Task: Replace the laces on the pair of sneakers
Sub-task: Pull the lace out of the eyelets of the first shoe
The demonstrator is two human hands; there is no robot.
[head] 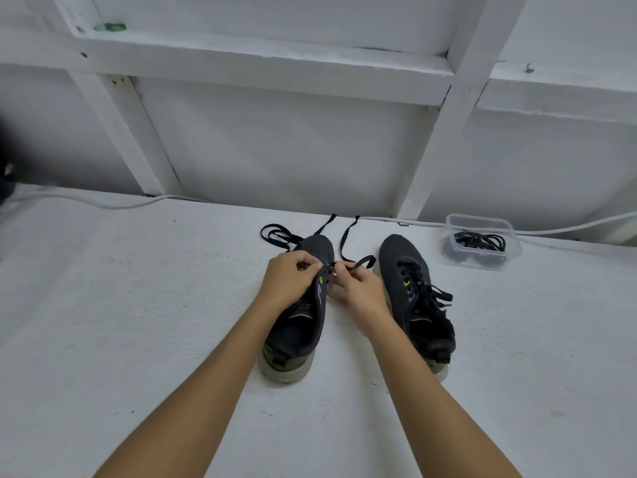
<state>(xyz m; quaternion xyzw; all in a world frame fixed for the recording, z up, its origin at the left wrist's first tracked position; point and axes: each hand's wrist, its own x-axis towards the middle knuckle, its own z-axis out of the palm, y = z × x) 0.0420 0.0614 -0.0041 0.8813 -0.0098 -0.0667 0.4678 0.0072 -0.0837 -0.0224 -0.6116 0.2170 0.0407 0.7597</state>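
Observation:
Two black sneakers stand side by side on the white surface, toes pointing away from me. The left sneaker (300,326) is tilted with its tongue pulled up. My left hand (293,277) pinches the shoe's upper edge near the eyelets. My right hand (358,288) pinches a flat black lace (358,262) right at that eyelet. The lace's free ends trail past the toe, one looping left (275,234), one running back (348,236). The right sneaker (417,298) is fully laced, with its loose ends lying to the right.
A clear plastic tub (482,241) holding coiled black laces sits at the back right. A white cable (103,203) runs along the base of the white framed wall behind the shoes.

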